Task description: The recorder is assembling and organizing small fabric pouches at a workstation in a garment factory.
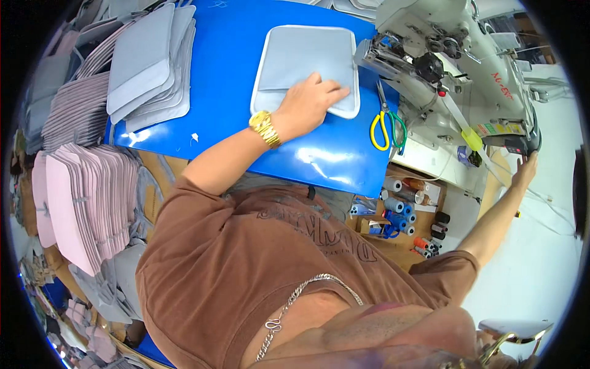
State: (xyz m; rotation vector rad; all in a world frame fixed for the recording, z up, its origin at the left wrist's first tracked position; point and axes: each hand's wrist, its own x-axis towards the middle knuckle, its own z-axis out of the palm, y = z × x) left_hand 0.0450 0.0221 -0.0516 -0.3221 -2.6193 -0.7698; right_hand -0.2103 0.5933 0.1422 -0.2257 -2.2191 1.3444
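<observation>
Touching grey panel (pixel 305 58) — left fingers (pixel 335 95); cardboard box (pixel 372 229) beside thread spools (pixel 394 205).

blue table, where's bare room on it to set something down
The blue table is bare between the pile of grey panels and the single panel under the left hand, and along the near edge, right of the wristwatch. It is crowded at right, where the scissors lie beside the sewing machine.
</observation>
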